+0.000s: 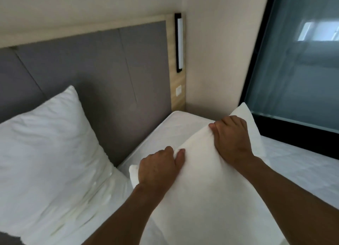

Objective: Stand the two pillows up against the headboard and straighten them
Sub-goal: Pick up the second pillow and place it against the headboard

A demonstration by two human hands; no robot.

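Note:
A white pillow (45, 144) leans upright against the grey padded headboard (102, 65) on the left. A second white pillow (205, 193) is held up over the mattress (176, 127), apart from the headboard. My left hand (157, 167) grips its top edge near the left corner. Near the right corner, my right hand (231, 136) grips the same edge. The pillow's lower part runs out of view at the bottom.
A wooden frame strip with a black-and-white wall lamp (179, 43) and a switch (178, 90) borders the headboard on the right. A beige wall corner stands behind. A dark-framed glass pane (297, 70) runs along the bed's right side.

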